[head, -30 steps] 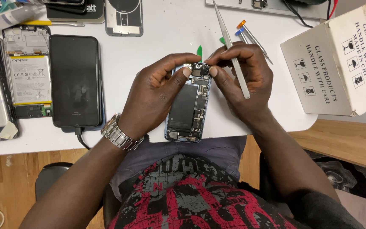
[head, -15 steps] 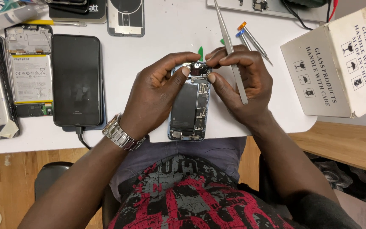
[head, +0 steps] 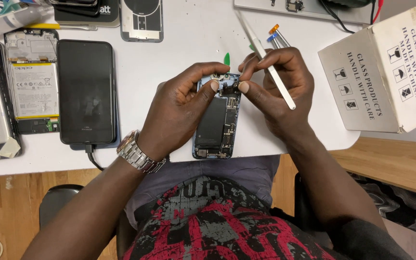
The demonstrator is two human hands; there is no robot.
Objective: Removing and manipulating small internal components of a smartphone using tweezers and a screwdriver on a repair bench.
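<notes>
I saw the open phone (head: 216,120) lying at the table's (head: 179,58) 6 o'clock edge. My left hand (head: 181,113) pinched a small part at its top. My right hand (head: 278,86) pinched there too, gripping metal tweezers (head: 266,58). A black phone (head: 85,91) lay at 9 o'clock.

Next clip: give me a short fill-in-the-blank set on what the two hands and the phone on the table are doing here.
1. The opened phone lies on the white table with its ____ cover off, so the battery shows.
2. The right hand holds metal ____ while pinching at the phone's top end.
3. The left hand wears a metal ____ on its wrist.
4. A ____ is plugged into the black phone.

Missing words: back; tweezers; watch; cable
</notes>
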